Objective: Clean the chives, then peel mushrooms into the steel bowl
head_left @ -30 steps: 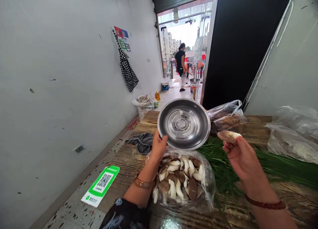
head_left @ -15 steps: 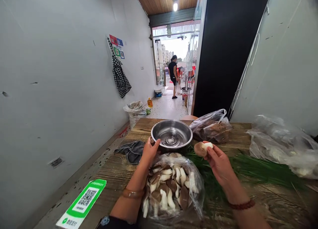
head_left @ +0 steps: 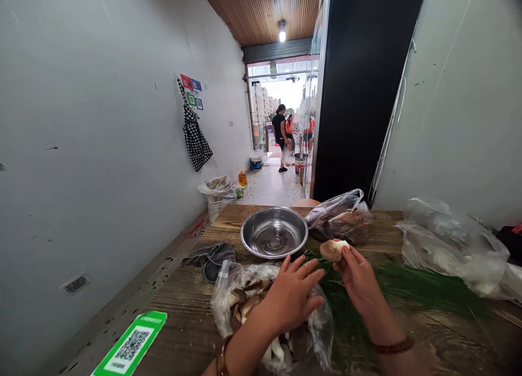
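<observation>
A brown-capped, white-stemmed mushroom (head_left: 331, 250) is pinched in the fingers of my right hand (head_left: 359, 275), held up over the green stalks. My left hand (head_left: 294, 289) is open, fingers spread, above the clear plastic bag (head_left: 222, 305), and it hides part of what lies inside. Several mushrooms (head_left: 247, 305) of the same kind fill that bag. Just beyond stands a shiny metal basin (head_left: 275, 232), with no mushrooms visible in it.
Long green stalks (head_left: 428, 286) lie to the right, near a plastic bag of pale contents (head_left: 457, 251). Behind the basin's right is another bag (head_left: 346, 221) with brown contents. A grey cloth (head_left: 214, 259) and a green QR card (head_left: 132, 343) lie left. A person (head_left: 279, 134) stands by the doorway.
My left hand has let go of the basin's rim and moved right and nearer, over the mushroom bag. The mushroom in my right hand has turned slightly.
</observation>
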A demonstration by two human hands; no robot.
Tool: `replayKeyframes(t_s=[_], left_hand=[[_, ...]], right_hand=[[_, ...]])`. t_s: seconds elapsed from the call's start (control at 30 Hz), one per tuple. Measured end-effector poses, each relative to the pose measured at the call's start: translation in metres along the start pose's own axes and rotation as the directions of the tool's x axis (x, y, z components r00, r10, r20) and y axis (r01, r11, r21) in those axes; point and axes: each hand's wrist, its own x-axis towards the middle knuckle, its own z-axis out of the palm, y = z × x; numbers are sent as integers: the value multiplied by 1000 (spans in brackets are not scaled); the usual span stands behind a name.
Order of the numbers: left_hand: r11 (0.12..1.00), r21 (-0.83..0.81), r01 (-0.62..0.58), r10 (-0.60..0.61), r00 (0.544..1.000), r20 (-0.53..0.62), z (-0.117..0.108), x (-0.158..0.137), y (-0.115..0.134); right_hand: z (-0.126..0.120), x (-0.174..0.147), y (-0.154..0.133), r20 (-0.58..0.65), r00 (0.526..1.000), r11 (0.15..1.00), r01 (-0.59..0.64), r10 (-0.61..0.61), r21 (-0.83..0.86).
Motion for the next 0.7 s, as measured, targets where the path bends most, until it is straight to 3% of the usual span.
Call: replayKeyframes(t_s=[0.13, 0.5, 0.7], left_hand=[[997, 70, -9, -2, 987, 160, 4, -2, 3], [979, 145, 146, -177, 956, 232, -18, -12, -23], [982, 127, 141, -166, 962, 217, -22, 7, -17]], right_hand=[[1, 0, -3, -12, 1000, 1000, 13, -13, 10], [-20, 11, -46, -227, 961, 977, 184, -155, 112], [-20, 11, -52, -253, 943, 961, 252, -218, 113]])
